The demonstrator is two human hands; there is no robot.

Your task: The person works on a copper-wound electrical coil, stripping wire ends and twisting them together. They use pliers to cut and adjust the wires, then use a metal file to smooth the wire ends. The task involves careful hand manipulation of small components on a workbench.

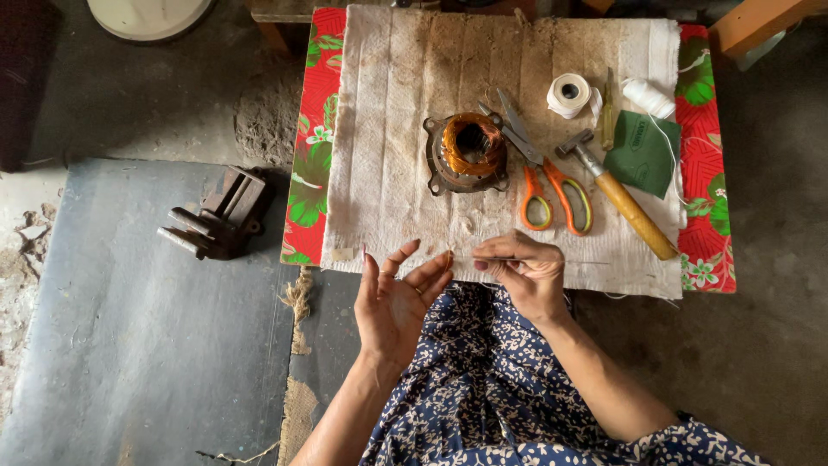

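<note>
scissors (552, 185), hammer (623, 200), copper-wound stator (467, 153) beyond hands

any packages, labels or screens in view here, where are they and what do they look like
green packet: flat, dark green with a faint oval mark, on the white cloth at the right, between the hammer and the red flowered mat.
No screens or signs show.

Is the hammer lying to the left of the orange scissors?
No, the hammer lies to the right of the orange scissors, beside the green cloth.
</note>
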